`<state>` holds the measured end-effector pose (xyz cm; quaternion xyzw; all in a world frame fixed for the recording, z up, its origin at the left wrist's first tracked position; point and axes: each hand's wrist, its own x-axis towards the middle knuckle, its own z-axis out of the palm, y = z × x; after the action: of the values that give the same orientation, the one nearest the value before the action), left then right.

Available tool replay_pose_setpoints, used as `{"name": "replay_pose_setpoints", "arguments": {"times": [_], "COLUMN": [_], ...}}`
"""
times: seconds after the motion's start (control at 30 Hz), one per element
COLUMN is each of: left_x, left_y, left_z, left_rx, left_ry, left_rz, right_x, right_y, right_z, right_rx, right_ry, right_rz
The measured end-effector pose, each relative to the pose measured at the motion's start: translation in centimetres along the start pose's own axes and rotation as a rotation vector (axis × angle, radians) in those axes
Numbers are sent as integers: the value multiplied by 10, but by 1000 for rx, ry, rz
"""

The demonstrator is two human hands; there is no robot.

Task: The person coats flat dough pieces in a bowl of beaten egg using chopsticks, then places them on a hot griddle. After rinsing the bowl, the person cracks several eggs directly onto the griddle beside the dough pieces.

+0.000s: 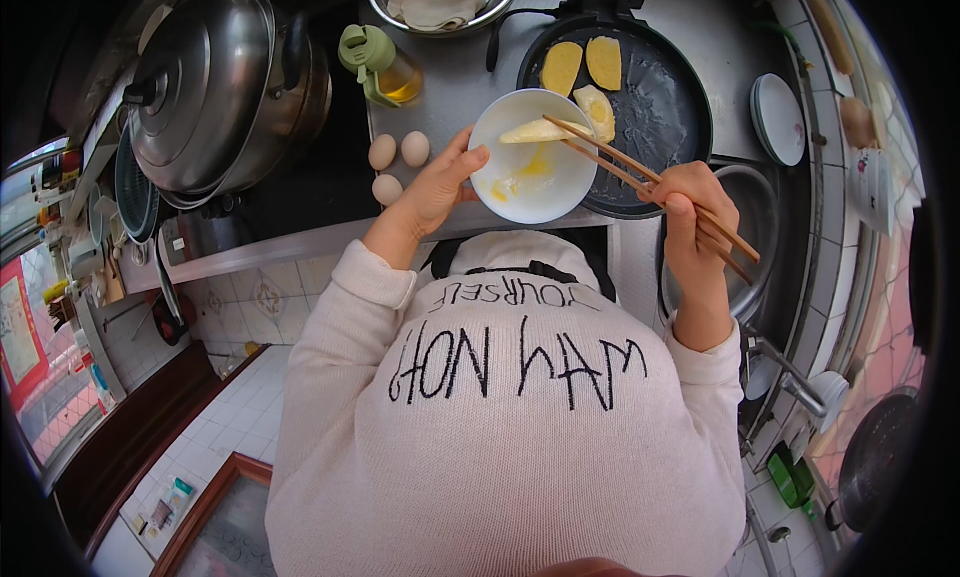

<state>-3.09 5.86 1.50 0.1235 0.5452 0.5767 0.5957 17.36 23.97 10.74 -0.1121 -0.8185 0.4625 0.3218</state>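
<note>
My left hand [442, 185] grips the left rim of a white bowl [551, 198], its thumb over the edge. Yellow beaten egg [529, 168] smears the bottom of the bowl. In my right hand [694, 209] is a pair of wooden chopsticks [622, 164]. Their tips pinch a pale yellow slice of food [532, 131] over the bowl. Beyond the bowl lies a round black electric griddle [660, 111], its surface streaked with oil. Two yellow slices [561, 68] rest near its far left side, and a paler egg-coated slice [596, 111] lies close to the bowl's rim.
Several eggs [382, 152] sit left of the bowl, near an oil bottle [397, 74] with a green lid. A large lidded steel pot [202, 89] stands far left. Behind is a metal basin [442, 25] holding a cloth. At right are stacked plates [780, 119] and a sink faucet [795, 389].
</note>
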Motion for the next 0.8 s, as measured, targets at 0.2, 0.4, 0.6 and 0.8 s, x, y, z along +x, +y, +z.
{"name": "replay_pose_setpoints", "arguments": {"times": [0.2, 0.4, 0.6, 0.8], "left_x": [-1, 4, 9, 28], "left_y": [10, 12, 18, 37], "left_z": [6, 10, 11, 26], "left_rx": [34, 80, 108, 171], "left_ry": [19, 38, 30, 45], "left_rz": [68, 80, 54, 104], "right_x": [-11, -20, -17, -27], "right_y": [12, 21, 35, 49], "right_z": [1, 10, -4, 1], "right_rx": [8, 304, 177, 352], "right_ry": [-20, 82, 172, 238], "right_rz": [83, 245, 139, 301]}}
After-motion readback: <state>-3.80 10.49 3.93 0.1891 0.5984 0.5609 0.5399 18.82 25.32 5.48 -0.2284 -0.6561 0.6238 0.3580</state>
